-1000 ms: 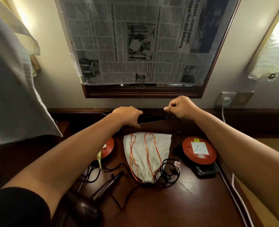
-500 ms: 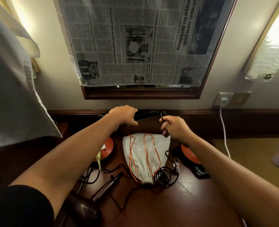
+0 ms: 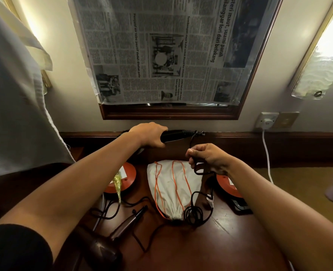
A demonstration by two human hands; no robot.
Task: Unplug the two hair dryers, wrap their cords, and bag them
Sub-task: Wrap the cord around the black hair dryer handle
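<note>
While her left hand (image 3: pixel 149 134) grips the black hair dryer (image 3: pixel 173 134) by its handle, her right hand (image 3: pixel 206 158) pinches its cord (image 3: pixel 193 209) above the white drawstring bag (image 3: pixel 173 184).

Both arms outstretched, left hand (image 3: pixel 149 134) clenched high, right hand (image 3: pixel 208 158) pinching lower.

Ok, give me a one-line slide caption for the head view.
Left hand holds a black hair dryer by its handle while the right hand pinches its cord above a white drawstring bag.
</note>
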